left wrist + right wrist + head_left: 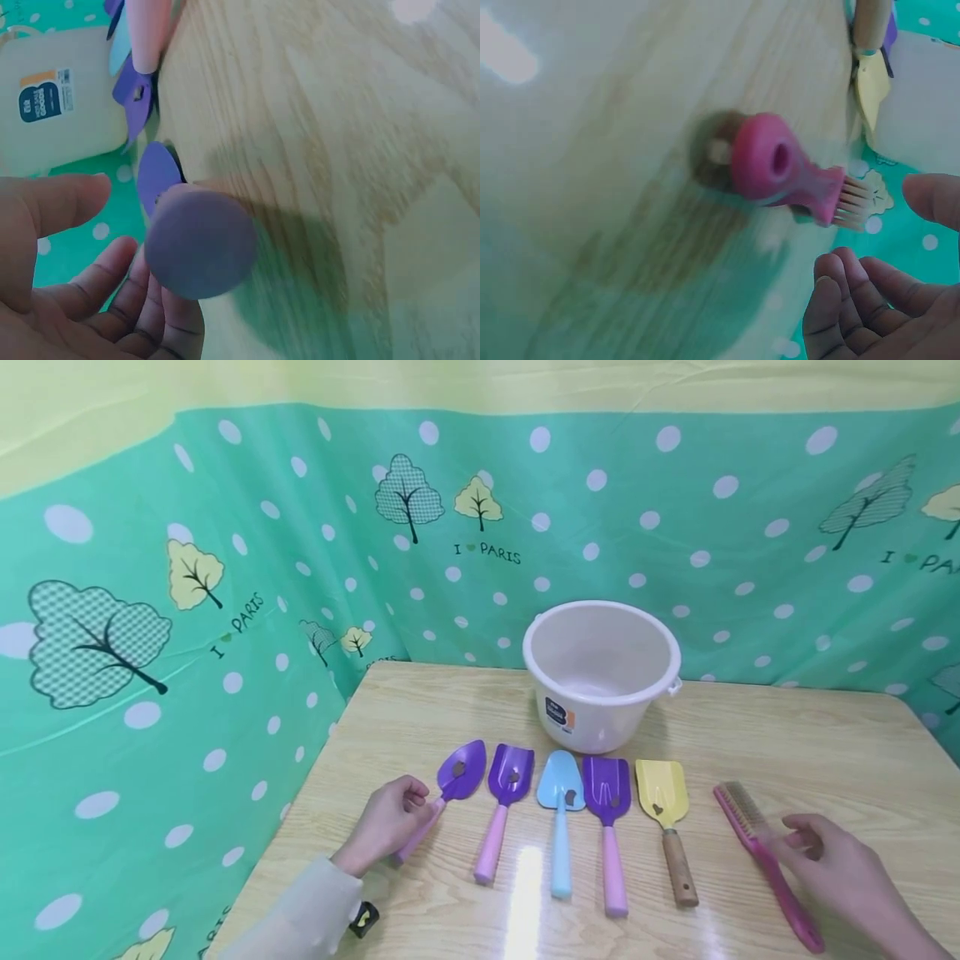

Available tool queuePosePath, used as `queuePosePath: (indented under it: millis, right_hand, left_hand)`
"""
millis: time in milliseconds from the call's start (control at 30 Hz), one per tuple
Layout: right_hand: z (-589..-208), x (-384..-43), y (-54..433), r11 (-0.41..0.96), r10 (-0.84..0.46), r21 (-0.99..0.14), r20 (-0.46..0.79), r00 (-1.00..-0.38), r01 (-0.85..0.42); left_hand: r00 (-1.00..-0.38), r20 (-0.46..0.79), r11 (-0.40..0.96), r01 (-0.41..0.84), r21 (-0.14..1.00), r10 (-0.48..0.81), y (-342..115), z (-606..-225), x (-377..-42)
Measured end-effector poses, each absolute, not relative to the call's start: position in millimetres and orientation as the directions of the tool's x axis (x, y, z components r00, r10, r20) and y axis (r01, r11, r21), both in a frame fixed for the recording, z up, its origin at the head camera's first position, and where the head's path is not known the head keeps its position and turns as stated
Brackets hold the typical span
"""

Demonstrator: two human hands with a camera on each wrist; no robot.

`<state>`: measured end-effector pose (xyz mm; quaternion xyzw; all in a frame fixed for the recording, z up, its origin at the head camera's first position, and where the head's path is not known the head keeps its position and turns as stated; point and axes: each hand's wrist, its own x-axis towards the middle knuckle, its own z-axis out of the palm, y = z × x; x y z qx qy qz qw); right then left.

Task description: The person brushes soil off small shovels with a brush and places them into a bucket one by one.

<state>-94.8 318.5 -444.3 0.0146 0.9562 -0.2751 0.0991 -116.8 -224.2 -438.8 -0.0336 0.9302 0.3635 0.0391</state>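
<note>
Three purple trowels (471, 770) have pink handles (492, 852); one trowel (561, 827) is light blue, the yellow trowel (667, 817) brown-handled. The brush (766, 860) is pink, the bucket (603, 718) white, the green curtain (480, 439) white-dotted.

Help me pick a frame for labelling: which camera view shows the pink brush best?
The head view, which shows the pink brush lengthwise, from bristles to handle end. The right wrist view sees it foreshortened from the handle's holed end, with some bristles showing beyond. The left wrist view does not show it.
</note>
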Motion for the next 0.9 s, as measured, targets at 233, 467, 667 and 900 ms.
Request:
queuePosePath:
  millis: [233, 467, 667, 900]
  right_hand:
    - [-452, -91, 320, 0.866, -0.03, -0.49, -0.259, -0.965, 0.105]
    - [-458, -92, 320, 0.886, -0.019, -0.447, -0.302, -0.953, 0.124]
    - [-457, -90, 315, 0.89, -0.003, -0.429, -0.341, -0.94, 0.153]
    - [-455, -88, 308, 0.895, 0.034, -0.406, -0.349, -0.937, 0.184]
  left_hand:
    - [-0.988, -0.151, 0.767, -0.115, 0.631, -0.024, -225, -442, -115]
    - [-0.985, -0.171, 0.783, -0.112, 0.612, -0.007, -225, -445, -114]
    - [-0.988, -0.157, 0.807, -0.089, 0.583, 0.005, -225, -448, -114]
    - [-0.984, -0.178, 0.789, -0.101, 0.606, 0.011, -225, -452, -112]
